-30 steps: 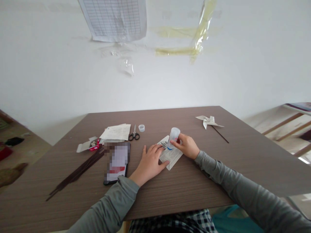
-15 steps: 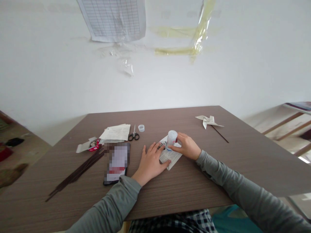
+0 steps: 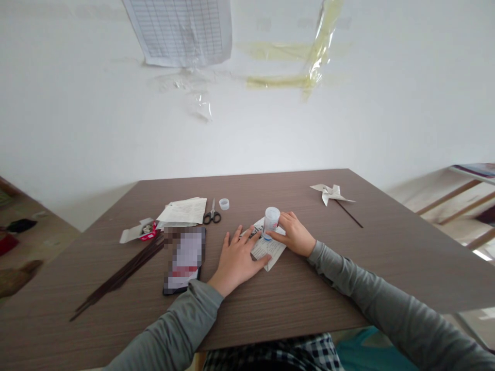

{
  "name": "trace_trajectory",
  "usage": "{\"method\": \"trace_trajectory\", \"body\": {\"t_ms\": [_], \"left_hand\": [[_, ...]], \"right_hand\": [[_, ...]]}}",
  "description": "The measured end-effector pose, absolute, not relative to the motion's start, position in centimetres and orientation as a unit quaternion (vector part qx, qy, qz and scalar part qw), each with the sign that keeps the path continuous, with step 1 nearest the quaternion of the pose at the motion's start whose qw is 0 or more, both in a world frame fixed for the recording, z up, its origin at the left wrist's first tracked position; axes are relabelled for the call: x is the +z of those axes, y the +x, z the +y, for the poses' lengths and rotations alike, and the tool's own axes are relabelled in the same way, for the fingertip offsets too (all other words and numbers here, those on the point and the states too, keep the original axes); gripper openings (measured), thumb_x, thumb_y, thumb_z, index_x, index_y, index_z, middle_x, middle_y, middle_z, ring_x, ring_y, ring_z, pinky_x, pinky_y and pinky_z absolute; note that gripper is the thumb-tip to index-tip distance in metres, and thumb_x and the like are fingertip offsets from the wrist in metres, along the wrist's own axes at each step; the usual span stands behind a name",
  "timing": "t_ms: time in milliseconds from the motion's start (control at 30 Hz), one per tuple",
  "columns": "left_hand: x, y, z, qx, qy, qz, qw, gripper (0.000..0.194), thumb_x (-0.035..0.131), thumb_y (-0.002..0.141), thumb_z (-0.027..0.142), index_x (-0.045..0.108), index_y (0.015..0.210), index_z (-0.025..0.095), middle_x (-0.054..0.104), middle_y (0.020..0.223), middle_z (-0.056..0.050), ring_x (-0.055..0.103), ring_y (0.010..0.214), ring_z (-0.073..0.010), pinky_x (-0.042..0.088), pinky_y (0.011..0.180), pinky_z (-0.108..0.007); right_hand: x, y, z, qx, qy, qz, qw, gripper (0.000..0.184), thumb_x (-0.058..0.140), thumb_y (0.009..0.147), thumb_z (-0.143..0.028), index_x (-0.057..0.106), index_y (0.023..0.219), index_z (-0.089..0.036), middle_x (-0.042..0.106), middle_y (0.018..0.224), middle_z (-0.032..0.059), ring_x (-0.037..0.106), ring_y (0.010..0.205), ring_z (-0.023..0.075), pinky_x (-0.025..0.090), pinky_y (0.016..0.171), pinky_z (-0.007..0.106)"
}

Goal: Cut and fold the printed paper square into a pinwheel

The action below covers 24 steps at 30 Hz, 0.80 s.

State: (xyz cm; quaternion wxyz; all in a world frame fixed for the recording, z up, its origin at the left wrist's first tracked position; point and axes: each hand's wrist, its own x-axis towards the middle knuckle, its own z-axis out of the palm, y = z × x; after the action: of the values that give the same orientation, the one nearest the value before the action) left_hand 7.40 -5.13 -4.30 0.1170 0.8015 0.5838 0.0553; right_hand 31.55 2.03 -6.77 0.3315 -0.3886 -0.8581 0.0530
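A folded piece of printed paper point(image 3: 273, 252) lies on the table in front of me. My left hand point(image 3: 240, 256) rests flat over its left part, fingers spread. On the paper stands a small clear glue bottle point(image 3: 271, 219), upside down, its blue-tinted lower end against the sheet. My right hand point(image 3: 296, 234) grips the bottle from the right between thumb and fingers. The bottle's lower end is partly hidden by the right thumb. A white round cap point(image 3: 224, 204) sits apart, beyond the left hand.
Scissors point(image 3: 212, 213), paper sheets point(image 3: 183, 210), a small red box point(image 3: 148, 232), dark thin sticks point(image 3: 119, 273) and a phone point(image 3: 184, 263) lie to the left. At the back right is a paper pinwheel point(image 3: 331, 194) with a stick. The wall point(image 3: 270, 134) stands behind the table point(image 3: 301, 304).
The bottle and my right hand have shifted slightly left over the paper. My left hand stays nearly in place, and the view has moved a little.
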Motion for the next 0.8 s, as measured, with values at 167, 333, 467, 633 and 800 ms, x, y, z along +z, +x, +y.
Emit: {"method": "trace_trajectory", "body": {"t_ms": [167,333,467,633,800], "left_hand": [[-4.17,7.33,-5.09,0.056,0.803,0.581,0.122,0.078,0.077,0.108,0.063,0.060,0.179,0.036,0.048,0.193,-0.007,0.032,0.184,-0.0476,0.022,0.150,-0.078],[-3.94,7.29,-5.18,0.061,0.803,0.580,0.124,0.077,0.077,0.107,0.062,0.062,0.178,0.036,0.050,0.192,-0.008,0.033,0.183,-0.0491,0.023,0.149,-0.078],[-3.97,7.24,-5.22,0.052,0.803,0.580,0.122,0.079,0.074,0.108,0.065,0.059,0.180,0.035,0.047,0.194,-0.007,0.031,0.184,-0.0481,0.023,0.150,-0.077],[-4.20,7.25,-5.17,0.053,0.803,0.582,0.118,0.078,0.074,0.108,0.065,0.060,0.180,0.037,0.047,0.194,-0.006,0.031,0.184,-0.0477,0.022,0.150,-0.077],[-3.94,7.35,-5.23,0.050,0.799,0.585,0.127,0.080,0.075,0.108,0.064,0.059,0.180,0.034,0.046,0.194,-0.007,0.030,0.185,-0.0473,0.021,0.150,-0.076]], "right_hand": [[-6.91,31.69,2.18,0.053,-0.398,-0.855,0.328,0.019,0.081,0.112,-0.040,0.073,0.110,-0.024,0.083,0.106,0.0089,0.079,0.103,0.0322,0.056,0.097,0.047],[-6.95,31.47,2.12,0.067,-0.401,-0.857,0.318,0.019,0.082,0.112,-0.041,0.074,0.109,-0.024,0.083,0.109,0.0096,0.078,0.106,0.0327,0.057,0.099,0.048],[-6.99,31.42,2.10,0.063,-0.401,-0.854,0.324,0.018,0.080,0.112,-0.041,0.074,0.111,-0.024,0.083,0.107,0.0091,0.078,0.104,0.0325,0.057,0.098,0.048],[-7.25,31.47,2.18,0.064,-0.394,-0.855,0.332,0.019,0.080,0.112,-0.041,0.073,0.107,-0.025,0.083,0.106,0.0086,0.078,0.102,0.0316,0.057,0.097,0.047],[-7.33,31.46,2.19,0.056,-0.396,-0.852,0.337,0.019,0.080,0.112,-0.041,0.072,0.108,-0.025,0.083,0.105,0.0080,0.079,0.102,0.0313,0.056,0.097,0.047]]}}
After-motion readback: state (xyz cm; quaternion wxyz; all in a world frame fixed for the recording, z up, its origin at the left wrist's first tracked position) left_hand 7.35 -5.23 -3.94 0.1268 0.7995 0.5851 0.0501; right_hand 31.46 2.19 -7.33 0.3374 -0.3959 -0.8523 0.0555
